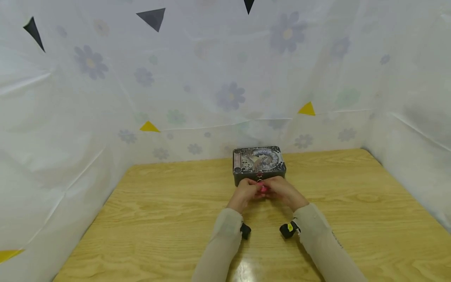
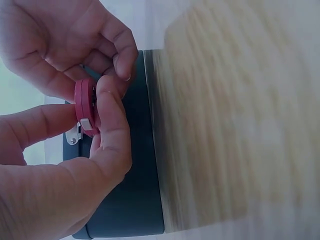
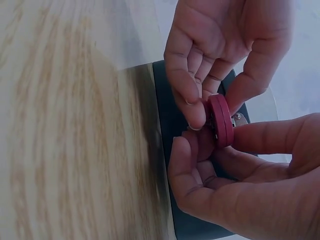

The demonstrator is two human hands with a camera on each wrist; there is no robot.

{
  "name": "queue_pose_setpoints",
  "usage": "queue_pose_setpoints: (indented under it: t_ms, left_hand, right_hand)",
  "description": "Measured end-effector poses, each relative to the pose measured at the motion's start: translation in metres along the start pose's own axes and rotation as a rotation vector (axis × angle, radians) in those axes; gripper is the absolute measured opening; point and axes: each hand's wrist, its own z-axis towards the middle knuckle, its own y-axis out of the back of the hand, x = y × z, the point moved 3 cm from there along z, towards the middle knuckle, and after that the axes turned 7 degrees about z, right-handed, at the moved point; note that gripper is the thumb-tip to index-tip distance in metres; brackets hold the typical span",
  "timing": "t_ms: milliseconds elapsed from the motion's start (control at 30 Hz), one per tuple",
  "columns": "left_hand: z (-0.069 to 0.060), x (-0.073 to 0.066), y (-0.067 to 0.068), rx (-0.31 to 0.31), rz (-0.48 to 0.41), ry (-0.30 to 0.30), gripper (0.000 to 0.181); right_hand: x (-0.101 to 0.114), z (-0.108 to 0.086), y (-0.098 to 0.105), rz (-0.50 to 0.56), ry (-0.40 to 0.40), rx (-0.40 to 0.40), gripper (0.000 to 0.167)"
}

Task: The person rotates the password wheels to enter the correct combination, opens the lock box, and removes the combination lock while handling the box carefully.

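A small red padlock (image 1: 263, 188) hangs at the front of a dark tin box (image 1: 258, 159) with a printed lid. Its edge and a light square mark show in the left wrist view. My left hand (image 1: 244, 192) pinches the padlock between thumb and fingers. From the other side my right hand (image 1: 283, 190) pinches it too, its thumb on the padlock and fingers curled beneath, as the right wrist view shows. Behind the padlock, a metal latch (image 2: 74, 134) is partly visible on the box front. Fingers hide much of the padlock.
The box stands on a wood-grain table (image 1: 169, 219), near its back edge. White flowered sheeting (image 1: 197, 78) encloses the back and sides. Black wrist cameras (image 1: 288, 230) are strapped at both sleeves, just above the table.
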Motion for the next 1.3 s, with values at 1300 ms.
queue_pose_setpoints:
  t_ms: [1300]
  left_hand:
    - [0.0035,0.0019,0.0019,0.013,0.004,-0.016,0.016]
  right_hand:
    - [-0.0002,-0.0003,-0.0002,-0.025,0.014,0.003,0.024]
